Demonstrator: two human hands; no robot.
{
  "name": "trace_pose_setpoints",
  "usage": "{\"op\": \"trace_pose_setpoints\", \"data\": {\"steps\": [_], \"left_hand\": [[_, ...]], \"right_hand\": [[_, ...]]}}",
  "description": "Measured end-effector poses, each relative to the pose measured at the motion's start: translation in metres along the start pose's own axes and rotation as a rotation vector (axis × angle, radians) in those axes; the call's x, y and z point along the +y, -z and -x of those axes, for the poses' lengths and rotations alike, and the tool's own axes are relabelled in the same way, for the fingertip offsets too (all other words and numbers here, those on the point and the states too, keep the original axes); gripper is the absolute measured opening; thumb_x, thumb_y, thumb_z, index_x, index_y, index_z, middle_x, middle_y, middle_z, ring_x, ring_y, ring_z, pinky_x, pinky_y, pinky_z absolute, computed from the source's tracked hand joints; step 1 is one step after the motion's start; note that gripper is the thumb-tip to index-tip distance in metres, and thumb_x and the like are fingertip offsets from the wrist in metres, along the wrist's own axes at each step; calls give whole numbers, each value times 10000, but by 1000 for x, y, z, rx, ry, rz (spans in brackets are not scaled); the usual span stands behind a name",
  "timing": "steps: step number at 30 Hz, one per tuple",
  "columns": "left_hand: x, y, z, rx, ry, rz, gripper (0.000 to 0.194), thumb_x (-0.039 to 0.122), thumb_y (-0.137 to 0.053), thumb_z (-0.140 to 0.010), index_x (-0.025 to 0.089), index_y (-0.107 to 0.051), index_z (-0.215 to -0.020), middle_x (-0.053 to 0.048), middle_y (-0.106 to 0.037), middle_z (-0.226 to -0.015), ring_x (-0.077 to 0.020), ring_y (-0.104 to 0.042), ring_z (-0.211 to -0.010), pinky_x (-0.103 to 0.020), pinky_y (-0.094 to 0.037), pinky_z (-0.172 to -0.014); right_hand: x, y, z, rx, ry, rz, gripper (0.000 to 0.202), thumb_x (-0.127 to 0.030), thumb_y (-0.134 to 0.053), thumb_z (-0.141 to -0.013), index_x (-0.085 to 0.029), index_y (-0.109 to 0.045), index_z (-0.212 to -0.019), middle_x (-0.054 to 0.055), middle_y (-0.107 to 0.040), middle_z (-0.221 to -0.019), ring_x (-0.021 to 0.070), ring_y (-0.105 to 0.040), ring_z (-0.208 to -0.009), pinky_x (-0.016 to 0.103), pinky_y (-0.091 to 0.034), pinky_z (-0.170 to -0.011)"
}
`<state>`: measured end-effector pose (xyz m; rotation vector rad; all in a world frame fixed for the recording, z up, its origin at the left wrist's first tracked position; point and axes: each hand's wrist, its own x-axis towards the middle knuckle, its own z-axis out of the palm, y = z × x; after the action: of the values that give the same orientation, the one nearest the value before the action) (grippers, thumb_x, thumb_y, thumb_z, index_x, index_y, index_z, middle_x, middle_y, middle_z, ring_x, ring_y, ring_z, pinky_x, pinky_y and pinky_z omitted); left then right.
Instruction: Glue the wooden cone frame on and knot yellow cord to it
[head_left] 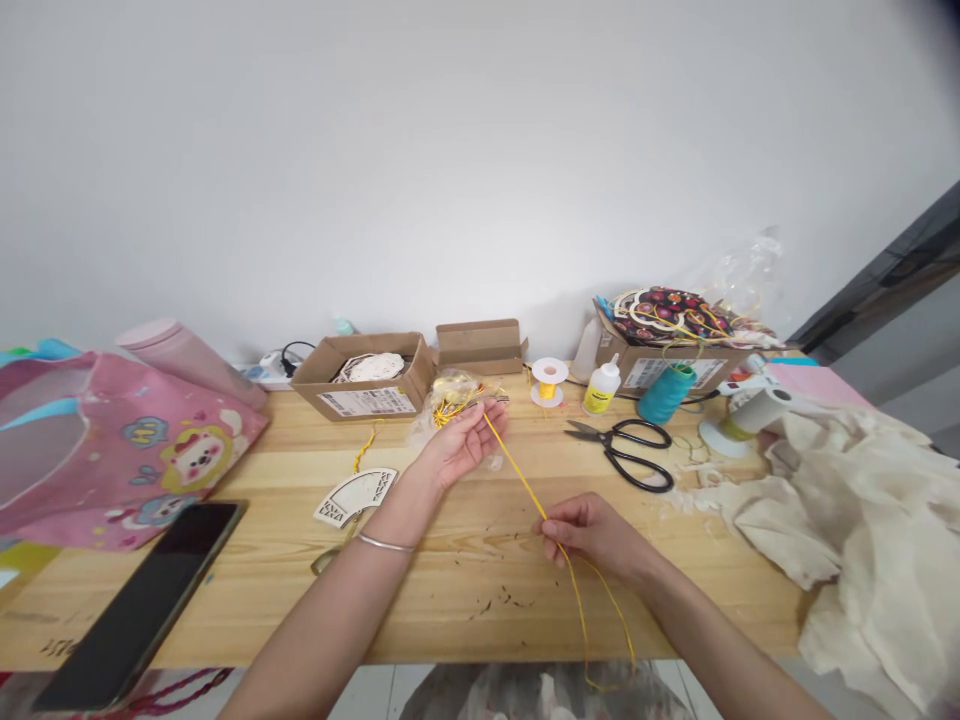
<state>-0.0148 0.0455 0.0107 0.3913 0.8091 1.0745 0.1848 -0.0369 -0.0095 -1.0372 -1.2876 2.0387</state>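
Observation:
A yellow cord (517, 471) runs taut between my two hands over the wooden table. My left hand (466, 440), palm turned up, is closed on its upper end, in front of a clear bag of yellow cords (450, 400). Lower and to the right, my right hand (581, 532) pinches the cord between thumb and fingers. Below it, two strands hang down past the table's front edge. A fan-shaped wooden piece (355, 496) with a yellow cord lies to the left of my left forearm.
Black-handled scissors (637, 455), a glue bottle (601, 387), a yellow thread spool (548, 384) and a teal thread cone (667, 392) stand or lie right of centre. Cardboard box (360, 385) at back, phone (142, 600) and pink bag (172, 450) left, cream cloth (862, 530) right.

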Motion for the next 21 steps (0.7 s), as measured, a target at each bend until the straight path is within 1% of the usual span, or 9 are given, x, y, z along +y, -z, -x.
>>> {"op": "trace_pose_setpoints", "data": {"steps": [2, 4, 7, 8, 10, 12, 14, 17, 21], "left_hand": [[0, 2, 2, -5, 12, 10, 134, 199, -491, -768, 153, -587, -850, -41, -644, -859, -128, -595, -804, -324, -433, -812], [0, 5, 6, -5, 7, 30, 133, 202, -490, -769, 165, -582, -858, -30, -642, -863, -122, -593, -811, -321, -431, -817], [-1, 9, 10, -2, -15, 41, 131, 198, -495, -767, 171, -579, -863, -18, -637, -870, -114, -591, -815, -303, -440, -803], [-2, 10, 11, -1, -19, 32, 132, 196, -498, -765, 169, -581, -863, -21, -636, -873, -116, -591, -814, -295, -448, -786], [-5, 12, 13, -3, -13, 0, 139, 201, -505, -759, 161, -585, -865, -34, -633, -874, -127, -592, -809, -285, -463, -742], [-9, 13, 14, -21, -6, -34, 154, 213, -512, -754, 153, -590, -872, -50, -628, -871, -135, -588, -801, -282, -468, -713], [-13, 14, 15, -44, -10, -65, 165, 221, -525, -745, 143, -598, -871, -61, -618, -865, -128, -580, -775, -262, -465, -690], [-17, 13, 18, -64, -39, -110, 174, 226, -559, -718, 122, -614, -846, -52, -594, -797, -77, -542, -649, -180, -434, -568], [-20, 12, 22, -125, -69, -105, 187, 234, -587, -692, 101, -623, -819, -11, -527, -678, -23, -436, -504, -138, -333, -431]], "right_hand": [[-2, 2, 2, 22, -33, 24, 331, -430, -611, -617, -119, -633, -729, -12, -566, -511, 53, -423, -401, 198, -323, -434], [-6, 5, 7, 49, -71, 57, 402, -434, -606, -622, -128, -613, -883, -33, -533, -482, 36, -344, -362, 182, -260, -382], [-14, 9, 19, 87, -91, 91, 528, -409, -591, -654, -182, -481, -1117, -57, -505, -463, 31, -266, -348, 172, -165, -362], [-18, 11, 24, 102, -88, 107, 494, -409, -580, -664, -182, -497, -1095, -61, -484, -442, 30, -250, -347, 176, -144, -368], [-25, 13, 33, 140, -55, 158, 356, -427, -562, -673, -148, -601, -891, -56, -431, -398, 35, -258, -355, 191, -141, -382], [-33, 13, 38, 200, 12, 202, 306, -434, -562, -668, -139, -618, -729, -42, -417, -393, 50, -301, -381, 204, -167, -397], [-41, 12, 39, 279, 96, 187, 276, -418, -575, -663, -148, -612, -706, -34, -430, -414, 60, -321, -403, 210, -179, -408], [-54, 6, 32, 357, 225, 23, 227, -378, -583, -667, -156, -602, -704, -43, -391, -420, 55, -283, -399, 212, -168, -407], [-64, -3, 17, 335, 415, -200, 172, -347, -585, -666, -177, -600, -686, -61, -321, -404, 54, -235, -386, 211, -174, -400]]}}
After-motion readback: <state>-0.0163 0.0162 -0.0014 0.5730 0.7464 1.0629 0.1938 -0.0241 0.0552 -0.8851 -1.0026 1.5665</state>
